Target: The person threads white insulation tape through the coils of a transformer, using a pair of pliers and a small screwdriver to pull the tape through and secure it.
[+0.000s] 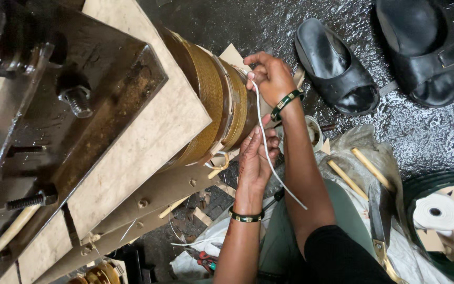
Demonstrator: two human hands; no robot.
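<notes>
The right hand (269,73) pinches a thin, soft white cord (264,126) at twelve o'clock; the left hand (253,158) presses the heavy wrapped coil (211,100).

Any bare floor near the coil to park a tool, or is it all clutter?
Bare wet floor lies above the right hand, between the wound coil and the black sandals. Another patch sits right of the sandals' toes, above the white tape roll. Crowded: the lap, with shears, wooden sticks and red-handled pliers beside the left hand.
</notes>
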